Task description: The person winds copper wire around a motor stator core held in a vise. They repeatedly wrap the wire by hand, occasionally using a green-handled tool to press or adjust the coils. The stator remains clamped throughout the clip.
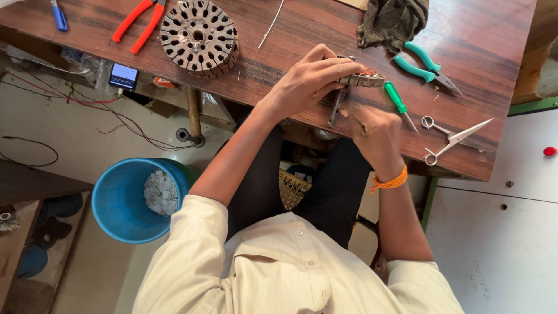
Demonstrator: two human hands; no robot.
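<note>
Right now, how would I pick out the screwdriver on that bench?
Start at the brown wooden bench and find the green-handled pliers near its right end. Just below them, beside the right hand, lies the screwdriver: one short, straight green handle with a thin metal shaft, unlike the two-handled pliers and all-metal scissors.

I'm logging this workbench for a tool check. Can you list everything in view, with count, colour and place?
wound stator: 1, grey with copper windings, table edge, held by left hand
bare stator core: 1, dark brown, table top left
pliers: 1, red handles, left of core
pliers: 1, teal handles, right
screwdriver: 1, green handle, right of wound stator
scissors: 1, steel, table's right edge
rag: 1, dark, top
bucket: 1, blue, floor left
left hand: on wound stator
right hand: below stator, orange wrist thread
</note>
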